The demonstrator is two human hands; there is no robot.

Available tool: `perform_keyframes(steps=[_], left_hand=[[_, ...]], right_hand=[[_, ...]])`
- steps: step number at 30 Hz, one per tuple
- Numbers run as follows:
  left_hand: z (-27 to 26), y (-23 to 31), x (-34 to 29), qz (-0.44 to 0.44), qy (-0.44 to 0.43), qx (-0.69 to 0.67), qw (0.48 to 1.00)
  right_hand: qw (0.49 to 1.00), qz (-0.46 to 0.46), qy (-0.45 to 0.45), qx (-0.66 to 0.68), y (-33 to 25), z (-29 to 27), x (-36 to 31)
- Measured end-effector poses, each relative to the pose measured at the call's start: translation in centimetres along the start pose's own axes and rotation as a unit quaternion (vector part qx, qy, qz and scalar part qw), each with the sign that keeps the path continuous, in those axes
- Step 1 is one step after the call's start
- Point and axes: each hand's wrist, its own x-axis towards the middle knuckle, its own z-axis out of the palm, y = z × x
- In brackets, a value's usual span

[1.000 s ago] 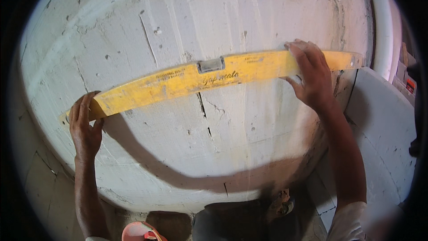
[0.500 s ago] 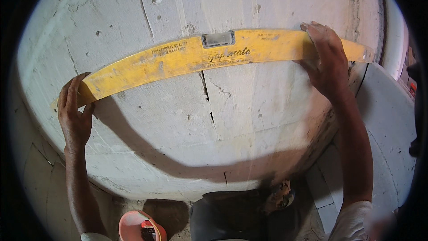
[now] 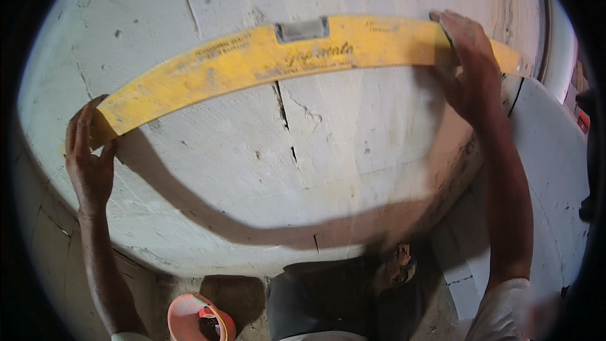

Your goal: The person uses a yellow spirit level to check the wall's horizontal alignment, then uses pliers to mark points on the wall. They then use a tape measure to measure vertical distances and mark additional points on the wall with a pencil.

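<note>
A long yellow spirit level (image 3: 233,69) spans the pale block wall (image 3: 233,158), its vial window (image 3: 302,30) set in the upper edge near the middle. My left hand (image 3: 91,151) grips its left end, fingers over the top edge and thumb beneath. Toward the right end, my right hand (image 3: 468,66) clasps it the same way. Dust and grey smears mark the yellow face. The level casts a broad curved shadow on the wall below. Whether its back touches the wall, I cannot tell.
Below left, an orange-pink bucket (image 3: 183,309) with dark and red things inside stands on the floor. A broken, brownish lump (image 3: 400,265) lies at the wall's foot. Another block wall (image 3: 549,183) adjoins on the right, beside a white upright edge (image 3: 558,57).
The level and both hands sit higher in the picture, and the left hand is further left. The wall cracks have shifted up too, so the view has moved. Both hands keep their hold.
</note>
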Motion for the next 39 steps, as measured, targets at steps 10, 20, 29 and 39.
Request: perform_keyframes(steps=[10, 20, 29, 39], left_hand=[[0.2, -1.3, 0.0, 0.020, -0.004, 0.025, 0.999], [0.1, 0.0, -0.2, 0.003, 0.003, -0.007, 1.000], [0.0, 0.4, -0.1, 0.016, 0.010, 0.007, 1.000], [0.5, 0.3, -0.2, -0.011, 0.004, -0.036, 0.999]], right_hand=[[1.000, -0.018, 0.003, -0.023, 0.7, 0.5, -0.6], [1.000, -0.022, 0.009, 0.006, 0.9, 0.8, -0.4], [0.999, -0.039, 0.012, 0.005, 0.3, 0.2, 0.1], [0.999, 0.021, 0.004, 0.048, -0.4, -0.4, -0.2]])
